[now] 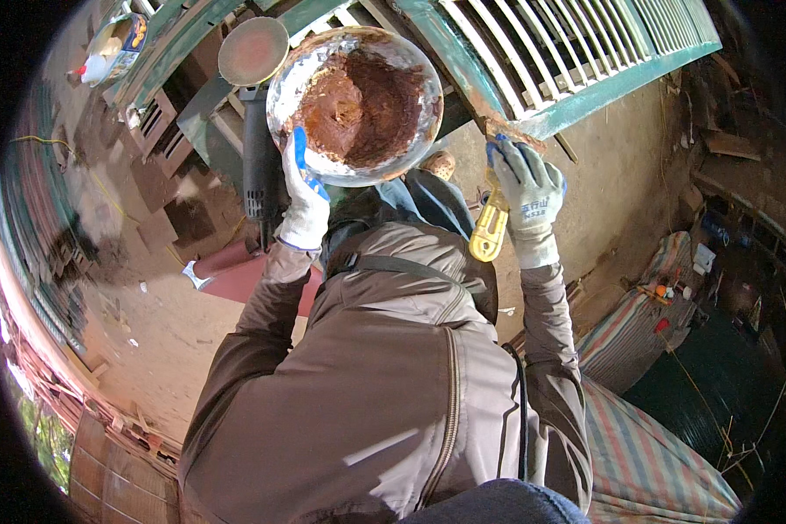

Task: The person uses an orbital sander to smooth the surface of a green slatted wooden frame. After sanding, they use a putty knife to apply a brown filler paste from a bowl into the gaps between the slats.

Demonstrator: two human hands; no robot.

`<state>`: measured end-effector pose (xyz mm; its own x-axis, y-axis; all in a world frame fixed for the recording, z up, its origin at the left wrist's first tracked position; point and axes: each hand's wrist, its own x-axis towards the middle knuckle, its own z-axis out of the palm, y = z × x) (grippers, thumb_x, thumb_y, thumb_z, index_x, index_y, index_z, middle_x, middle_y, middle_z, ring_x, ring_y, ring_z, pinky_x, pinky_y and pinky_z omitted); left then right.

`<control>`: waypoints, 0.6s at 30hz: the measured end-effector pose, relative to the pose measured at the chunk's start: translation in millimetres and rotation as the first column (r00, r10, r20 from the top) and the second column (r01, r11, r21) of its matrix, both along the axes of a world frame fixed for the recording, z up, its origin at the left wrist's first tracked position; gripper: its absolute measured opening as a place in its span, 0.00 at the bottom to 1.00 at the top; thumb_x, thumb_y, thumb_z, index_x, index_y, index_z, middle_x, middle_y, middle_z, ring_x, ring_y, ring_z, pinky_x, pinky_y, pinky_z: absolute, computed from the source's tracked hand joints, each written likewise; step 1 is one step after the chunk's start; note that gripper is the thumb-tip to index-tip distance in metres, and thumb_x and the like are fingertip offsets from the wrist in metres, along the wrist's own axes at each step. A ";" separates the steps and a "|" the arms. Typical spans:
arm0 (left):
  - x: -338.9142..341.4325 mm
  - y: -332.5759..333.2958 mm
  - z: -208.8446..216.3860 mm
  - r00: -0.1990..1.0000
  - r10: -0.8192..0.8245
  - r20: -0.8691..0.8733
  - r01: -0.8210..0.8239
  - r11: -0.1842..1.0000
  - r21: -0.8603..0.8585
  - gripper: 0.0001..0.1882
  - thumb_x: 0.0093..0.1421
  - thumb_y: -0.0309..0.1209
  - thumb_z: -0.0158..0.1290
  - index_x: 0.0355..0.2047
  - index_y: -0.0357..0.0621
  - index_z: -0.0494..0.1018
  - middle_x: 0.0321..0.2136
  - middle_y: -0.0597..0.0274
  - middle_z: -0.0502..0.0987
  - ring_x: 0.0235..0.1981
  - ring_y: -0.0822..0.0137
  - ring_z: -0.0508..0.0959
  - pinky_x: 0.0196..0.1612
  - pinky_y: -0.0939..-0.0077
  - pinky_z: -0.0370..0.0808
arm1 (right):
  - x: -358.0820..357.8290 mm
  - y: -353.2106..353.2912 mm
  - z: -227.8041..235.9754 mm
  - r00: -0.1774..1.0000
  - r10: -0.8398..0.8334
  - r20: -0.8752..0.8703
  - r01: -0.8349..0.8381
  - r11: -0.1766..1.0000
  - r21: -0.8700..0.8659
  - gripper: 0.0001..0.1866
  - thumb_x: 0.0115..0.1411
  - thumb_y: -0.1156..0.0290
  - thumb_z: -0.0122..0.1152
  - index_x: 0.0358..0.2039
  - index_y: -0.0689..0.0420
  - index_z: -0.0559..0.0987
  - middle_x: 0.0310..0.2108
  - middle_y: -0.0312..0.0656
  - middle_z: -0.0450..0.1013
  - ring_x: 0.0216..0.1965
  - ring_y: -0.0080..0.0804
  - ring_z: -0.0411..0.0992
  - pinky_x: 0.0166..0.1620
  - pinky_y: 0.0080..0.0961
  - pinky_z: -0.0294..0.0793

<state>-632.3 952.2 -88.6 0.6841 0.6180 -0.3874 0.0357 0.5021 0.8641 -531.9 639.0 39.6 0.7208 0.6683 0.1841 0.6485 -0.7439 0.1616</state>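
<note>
My left hand point(306, 205), in a white glove with blue patches, grips the near left rim of a round metal bowl point(371, 177). Its thumb lies over the edge. Thick reddish-brown paste point(367, 105) coats the bowl's inside. In my right hand point(531, 185), also gloved, is a putty knife with a yellow handle point(489, 229) pointing back toward me. The fingers wrap its upper part, and brown paste shows by the blade end. That end is at the corner of a green slatted wooden frame point(594, 87); whether it touches is hard to tell.
Left of the bowl sits a black power sander point(258, 162) with a round disc pad point(253, 51). A reddish board point(244, 275) lies below it. At far left stands a tub point(118, 48). Striped sheeting point(646, 445) and scattered wood point(729, 144) are on the right.
</note>
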 end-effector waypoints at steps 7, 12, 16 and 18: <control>1.9 -3.6 11.0 0.999 -0.031 -0.007 0.032 0.995 0.098 0.28 0.74 0.43 0.38 0.69 0.41 0.61 0.69 0.55 0.62 0.70 0.57 0.61 0.74 0.56 0.55 | -23.1 -11.7 -10.0 0.993 -0.102 -0.057 0.091 0.981 -0.169 0.18 0.56 0.65 0.63 0.48 0.41 0.84 0.58 0.25 0.74 0.58 0.28 0.69 0.53 0.34 0.69; -17.6 21.5 -48.6 0.998 -0.062 0.032 0.056 0.987 0.153 0.28 0.74 0.44 0.38 0.69 0.42 0.62 0.69 0.54 0.62 0.71 0.57 0.60 0.74 0.56 0.54 | -17.2 -31.0 -5.7 0.988 -0.153 -0.015 0.154 0.986 0.064 0.16 0.54 0.66 0.66 0.45 0.41 0.84 0.53 0.24 0.78 0.52 0.27 0.75 0.51 0.31 0.71; 2.2 -1.7 6.2 1.000 -0.016 -0.003 0.016 0.999 0.047 0.29 0.74 0.44 0.38 0.69 0.41 0.61 0.70 0.54 0.62 0.71 0.56 0.60 0.74 0.56 0.54 | 1.2 -4.4 2.5 0.999 0.053 0.010 -0.053 0.995 0.087 0.15 0.51 0.68 0.68 0.42 0.40 0.85 0.50 0.24 0.80 0.49 0.24 0.76 0.47 0.30 0.73; 2.8 0.8 0.4 1.000 0.000 -0.007 0.000 1.000 0.007 0.29 0.74 0.44 0.38 0.69 0.41 0.61 0.69 0.54 0.62 0.70 0.56 0.60 0.74 0.55 0.55 | 6.9 -3.0 -1.7 0.997 0.071 -0.035 -0.068 0.994 0.088 0.15 0.51 0.68 0.68 0.41 0.40 0.85 0.50 0.25 0.80 0.49 0.25 0.77 0.47 0.31 0.73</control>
<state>-629.5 953.0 -88.2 0.6811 0.6209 -0.3881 0.0416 0.4964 0.8671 -525.0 636.1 37.8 0.6809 0.6995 0.2172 0.7033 -0.7072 0.0726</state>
